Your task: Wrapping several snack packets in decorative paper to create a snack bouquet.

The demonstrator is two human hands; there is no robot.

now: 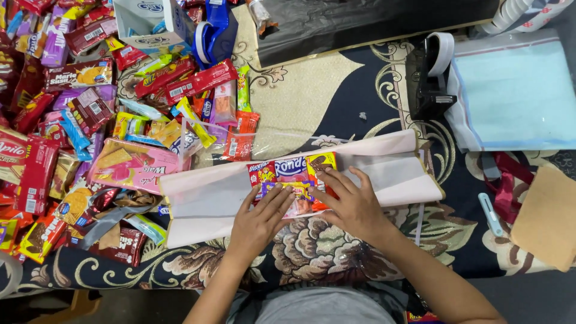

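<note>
Hands, left (259, 219) and right (351, 201), lay spread flat on red, blue and yellow snack packets (292, 169) atop pale pink wrapping paper (204, 201), mid-scene.

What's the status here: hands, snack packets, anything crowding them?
Left hand and right hand flat, fingers spread, pressing snack packets onto pale wrapping sheet. Nothing gripped. Loose snack pile crowds the sheet's left end.

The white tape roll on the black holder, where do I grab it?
Best guess: grip the white tape roll by its rounded outer rim, coming from above. It stands on edge on top of the black holder, so its upper rim is bare while the lower part sits in the holder. Pinch across its two flat sides. Both hands, left hand and right hand, are on the snack packs.
</note>
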